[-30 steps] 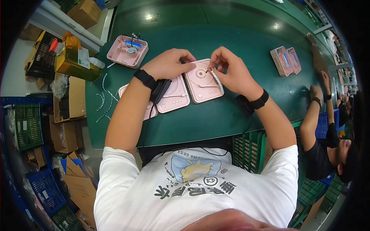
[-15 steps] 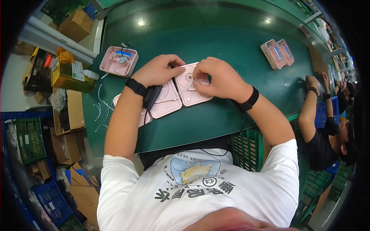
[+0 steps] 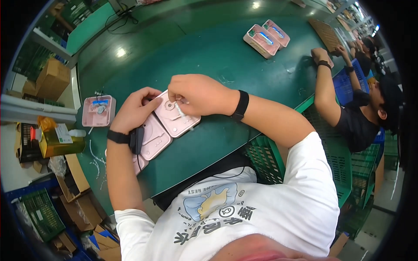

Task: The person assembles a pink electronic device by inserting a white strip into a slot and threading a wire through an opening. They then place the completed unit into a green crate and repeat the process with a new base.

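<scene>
Pinched between the fingertips of my right hand point(image 3: 202, 93) is a narrow white strip point(image 3: 182, 112), hanging over a pink plastic cover point(image 3: 175, 124) with a round fitting and small round holes. My left hand point(image 3: 138, 108) is bent around that cover's left corner, its thumb on the edge; the undersides of its fingers are hidden. A second pink cover point(image 3: 156, 141) lies against the first, partly under my left wrist. Part of a third pink cover point(image 3: 138, 164) shows beside my left forearm. A black device is strapped at my left wrist.
Curled white strips point(image 3: 96, 163) lie on the green table point(image 3: 209, 52) at the left, near a pink box point(image 3: 99, 111) with wires inside. Two pink boxes point(image 3: 265, 39) stand at the back right. A yellow tin point(image 3: 56, 141) is off the left edge. A co-worker's arm point(image 3: 326, 87) reaches in at right.
The view has swung right, so the table and covers sit further left. My right hand has drawn back slightly, and more of the white strip shows below its fingers. My left hand stays at the cover.
</scene>
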### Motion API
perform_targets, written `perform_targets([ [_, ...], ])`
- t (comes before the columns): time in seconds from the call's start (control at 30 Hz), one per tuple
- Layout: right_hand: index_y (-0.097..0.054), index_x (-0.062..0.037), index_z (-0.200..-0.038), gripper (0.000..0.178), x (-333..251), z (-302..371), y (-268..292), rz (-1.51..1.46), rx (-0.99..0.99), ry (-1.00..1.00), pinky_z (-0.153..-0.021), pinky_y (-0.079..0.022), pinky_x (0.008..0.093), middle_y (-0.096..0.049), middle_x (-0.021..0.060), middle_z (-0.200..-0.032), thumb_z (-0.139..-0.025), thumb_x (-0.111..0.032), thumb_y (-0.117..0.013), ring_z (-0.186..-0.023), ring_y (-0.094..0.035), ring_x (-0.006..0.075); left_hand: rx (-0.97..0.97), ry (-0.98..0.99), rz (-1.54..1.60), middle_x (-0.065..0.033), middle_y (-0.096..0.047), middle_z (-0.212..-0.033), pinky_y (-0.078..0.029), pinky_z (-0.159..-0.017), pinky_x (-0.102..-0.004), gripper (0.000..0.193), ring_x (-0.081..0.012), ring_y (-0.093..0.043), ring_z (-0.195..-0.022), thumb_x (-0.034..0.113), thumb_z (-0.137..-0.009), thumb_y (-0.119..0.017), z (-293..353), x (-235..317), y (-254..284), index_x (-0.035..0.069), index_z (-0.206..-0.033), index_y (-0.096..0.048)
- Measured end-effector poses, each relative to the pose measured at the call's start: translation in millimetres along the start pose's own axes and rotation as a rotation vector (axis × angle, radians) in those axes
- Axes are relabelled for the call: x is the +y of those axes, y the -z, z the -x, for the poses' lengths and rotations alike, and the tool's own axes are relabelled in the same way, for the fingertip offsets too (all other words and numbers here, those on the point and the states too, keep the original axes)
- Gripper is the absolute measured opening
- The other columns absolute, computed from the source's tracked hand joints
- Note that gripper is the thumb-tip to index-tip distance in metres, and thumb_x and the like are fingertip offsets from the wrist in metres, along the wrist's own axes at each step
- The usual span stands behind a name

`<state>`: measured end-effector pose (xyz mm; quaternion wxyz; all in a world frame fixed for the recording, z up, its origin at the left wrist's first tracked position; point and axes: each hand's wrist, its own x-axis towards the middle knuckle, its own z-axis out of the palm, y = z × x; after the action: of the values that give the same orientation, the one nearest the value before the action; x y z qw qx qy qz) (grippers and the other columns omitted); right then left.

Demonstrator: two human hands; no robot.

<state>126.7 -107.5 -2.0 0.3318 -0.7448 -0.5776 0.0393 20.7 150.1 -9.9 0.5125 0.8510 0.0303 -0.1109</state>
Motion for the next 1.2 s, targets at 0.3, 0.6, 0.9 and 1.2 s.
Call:
perform_targets([
  [0.3,-0.074,-0.008,-0.104,0.016,5.7,0.5,-8.3,-0.142,-0.001,-0.095,-0.082,-0.061,0.0462,-0.075,0.011,-0.098,-0.088,-0.004,-0.075,-0.094,-0.076,0.0334,0.015,-0.002,0.037,-0.0015,-0.078,-0.111,-0.056,-0.082,-0.0277,0.031,-0.0079,-0.064,-0.089,0.021,-0.11,-0.079,-1.2,-10.9,0.4,-0.002,-0.131,-0.077],
  [0.6,-0.075,-0.0099,-0.103,0.017,-2.5,5.7,3.0,-0.085,-0.039,0.031,-0.082,-0.061,0.0479,-0.078,0.0096,-0.095,-0.087,-0.009,-0.078,-0.092,-0.076,0.0339,0.012,-0.004,0.06,-0.0008,-0.077,-0.111,-0.056,-0.083,-0.027,0.029,-0.007,-0.063,-0.089,0.017,-0.11,-0.079,0.6,-9.9,-0.7,-0.001,-0.132,-0.076],
  [0.9,-0.074,-0.0108,-0.102,0.015,5.8,3.7,5.5,-0.104,-0.034,-0.027,-0.082,-0.061,0.0498,-0.08,0.0084,-0.095,-0.087,-0.011,-0.078,-0.092,-0.076,0.0353,0.026,0.025,0.042,-0.0005,-0.077,-0.11,-0.055,-0.083,-0.0273,0.028,-0.0073,-0.063,-0.088,0.018,-0.11,-0.079,-2.0,-5.5,-0.5,-0.001,-0.131,-0.077],
  [1.2,-0.075,-0.0098,-0.101,0.016,-13.7,6.3,5.1,0.127,-0.009,0.072,-0.083,-0.061,0.0498,-0.075,0.0101,-0.093,-0.085,-0.009,-0.079,-0.096,-0.074,0.0365,0.016,-0.023,0.018,-0.0028,-0.079,-0.109,-0.058,-0.086,-0.029,0.028,-0.0095,-0.068,-0.092,0.021,-0.111,-0.079,0.0,-5.7,0.3,-0.001,-0.129,-0.079],
])
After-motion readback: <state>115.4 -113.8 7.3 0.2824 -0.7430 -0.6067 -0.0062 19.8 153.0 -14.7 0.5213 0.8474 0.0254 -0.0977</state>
